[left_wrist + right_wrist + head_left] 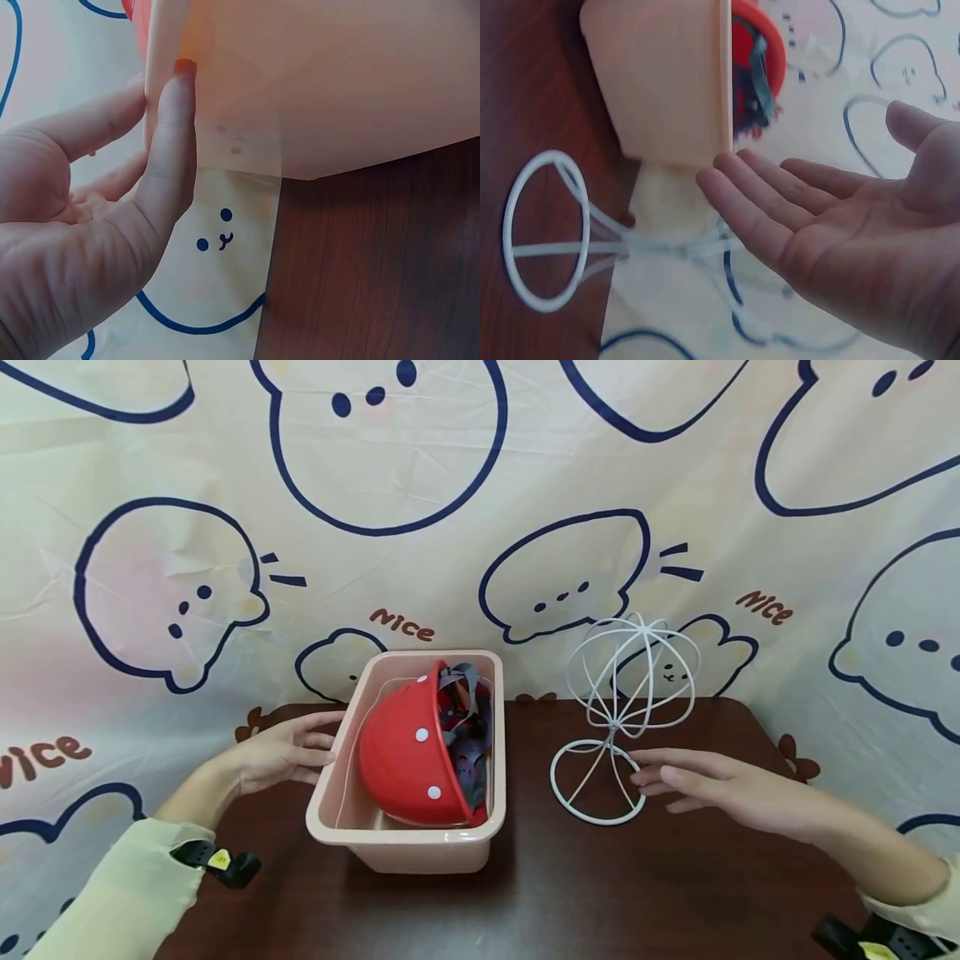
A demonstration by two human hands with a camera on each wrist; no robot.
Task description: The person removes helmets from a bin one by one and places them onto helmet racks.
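Observation:
A pink plastic bin point(420, 853) stands on the table with a red, white-dotted helmet point(405, 752) lying on its side in it. Grey straps point(461, 681) show in the helmet's opening. At the bin's left side is my left hand point(281, 752), its fingers touching the wall by the rim; in the left wrist view one fingertip point(185, 82) rests against the outer wall under the lip. To the right, a white wire stand point(597, 818) with a round cage top is upright. My right hand point(727, 785) reaches beside its base ring, fingers extended, palm bare in the right wrist view.
The dark brown wooden table point(570, 893) ends at a back edge behind the bin and stand. A cream cloth point(420, 568) with blue cartoon outlines hangs behind and along both sides. Each forearm wears a black strap, like the left strap point(213, 860).

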